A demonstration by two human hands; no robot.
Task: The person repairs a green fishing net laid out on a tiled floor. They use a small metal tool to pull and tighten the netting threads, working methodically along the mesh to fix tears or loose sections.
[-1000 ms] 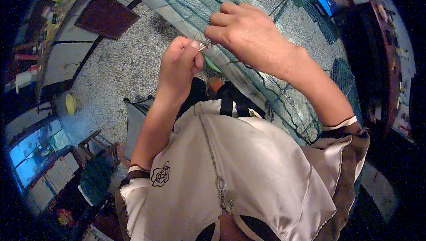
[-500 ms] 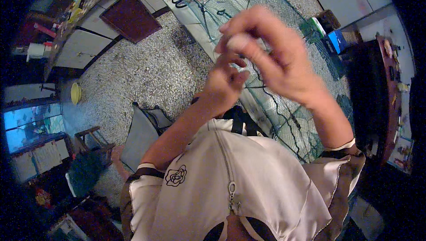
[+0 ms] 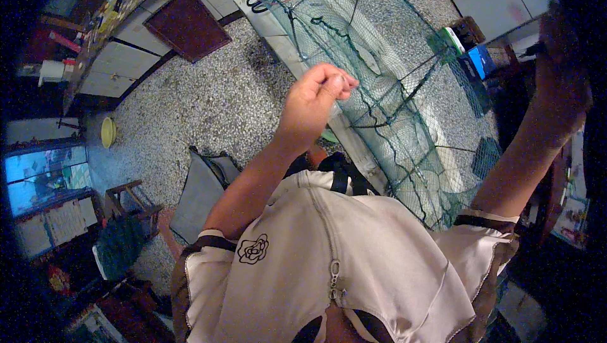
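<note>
The person stands over a long green net trap [image 3: 386, 109], a folding cage of dark mesh stretched on wire hoops, which lies along a pale bench [image 3: 288, 33] running away from them across the speckled stone floor [image 3: 190, 109]. The near end of the net reaches down beside the person's right side, and its far end rises toward the top of the view.

The left hand [image 3: 313, 99] is raised in front of the net, just left of the mesh. Its fingers [image 3: 338, 84] are pressed together at the tips, thumb against forefinger, as if pinching something very thin; whatever lies between them is too fine to make out. The forearm comes up from a cream short-sleeved top with a dark cuff.

The right hand [image 3: 559, 71] is lifted high and far out to the right, well apart from the left, at the dark rim of the view. It is shadowed and blurred, so I cannot tell whether its fingers are closed or spread, or whether they hold anything.

Around them: a dark red-brown panel [image 3: 188, 25] lies on the floor to the left of the bench, a small yellow bowl [image 3: 108, 132] sits near the left wall, and a grey seat [image 3: 199, 191] stands by the person's left side. Green and blue boxes [image 3: 471, 55] rest beyond the net on the right.
</note>
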